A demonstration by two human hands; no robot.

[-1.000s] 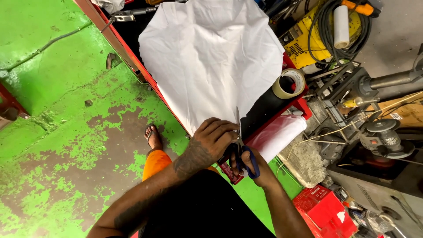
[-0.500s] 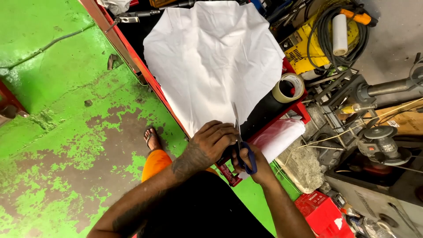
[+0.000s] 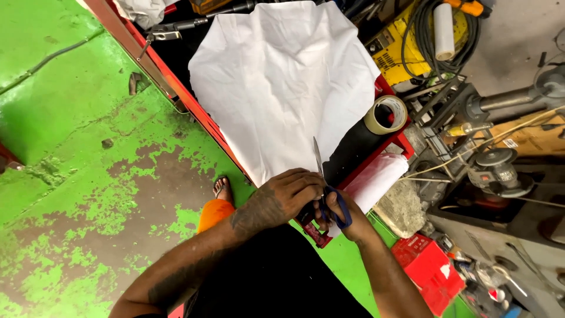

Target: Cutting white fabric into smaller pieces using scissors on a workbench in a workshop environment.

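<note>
Two bare hands meet at the near edge of the bench, right over the person's dark lap. Left hand (image 3: 282, 197), tattooed across the back, lies curled with its fingers pressing down on the lower edge of the white sheet (image 3: 282, 88). Right hand (image 3: 341, 213) is closed through the blue plastic loops of the scissors (image 3: 325, 187), thumb and fingers hooked in, and the slim steel blades point straight up and away along the sheet's right side; whether they are parted I cannot tell. Just below the hands, a small dark red object (image 3: 316, 234) peeks out, too hidden to name. Down on the left, a sandalled foot (image 3: 222, 187) and an orange trouser leg (image 3: 213, 213) stand on the floor (image 3: 76, 112), glossy green paint worn off in rough brown patches. The sheet itself is thin, soft and creased, spread wide over the black top of the red-framed bench (image 3: 188, 106). Beside it on the right sits a ring of tan tape (image 3: 386, 114), and a white roll (image 3: 376, 179) hangs off the bench corner, with a rough grey block (image 3: 403, 207) beneath. Farther right, coiled black cable (image 3: 432, 44) drapes over a yellow machine (image 3: 393, 54).
</note>
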